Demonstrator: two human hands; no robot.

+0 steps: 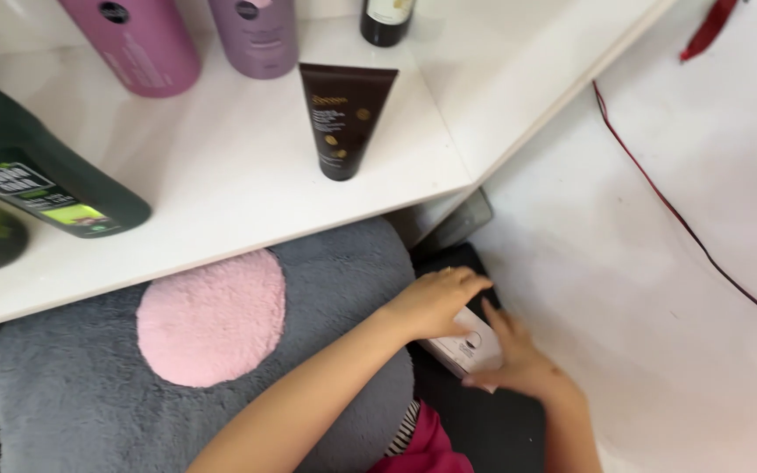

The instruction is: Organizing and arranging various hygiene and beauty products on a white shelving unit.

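Landmark: everything is being placed from the white shelf (247, 188).
Small white box (469, 349): it is being held below the shelf's front edge, over a black case (484, 420).
Left hand (435, 302): it is being laid on top of the box, fingers (466, 282) pressed together and bent over it.
Right hand (519, 363): it is being pressed to the box's side, fingers partly hidden, so spread or not cannot be told.
Doing it well: the box is best being kept level and steadied from both sides.
Bottles: a brown tube (343, 114), two pink bottles (146, 39) and a green bottle (41, 175) are being kept on the shelf; what is inside cannot be seen.
Soft grey cushion (89, 394): it is lying under the shelf.
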